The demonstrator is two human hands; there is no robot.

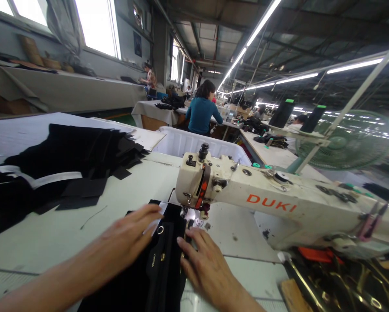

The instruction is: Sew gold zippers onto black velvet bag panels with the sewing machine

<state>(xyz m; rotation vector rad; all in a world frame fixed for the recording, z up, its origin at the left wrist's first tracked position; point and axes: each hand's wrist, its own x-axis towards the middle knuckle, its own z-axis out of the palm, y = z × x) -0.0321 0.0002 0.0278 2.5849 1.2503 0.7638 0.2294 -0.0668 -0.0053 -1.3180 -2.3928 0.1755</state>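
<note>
1. The black panel (171,238) is laid lengthwise on the near side of the machine (266,195), its far end set at the needle area, just left of the presser foot.
2. The left hand (129,234) is stretched forward, palm down, with its fingers slightly parted over the panel's left edge and a white strip (163,208); its thumb is hidden.
3. The right hand (210,260) is laid on the panel's right edge, near the needle, with its fingers loosely spread.
4. Some work on the panel can be judged done: a ring (161,230), a gold fitting (162,256) and small lettering are already seen on its raised middle band.
5. Sewing seems to be in progress, as the panel is guided at the needle by both hands. How much has been stitched cannot be told, since no seam can be made out.
6. The panel has not been taken off the machine, so this piece is judged unfinished.
7. To the left, a large pile (80,151) of black pieces is spread; whether these are finished or waiting cannot be told.
8. To the right, gold-trimmed parts (344,281) are heaped, and snips (373,221) are rested on the machine, untouched.
</note>
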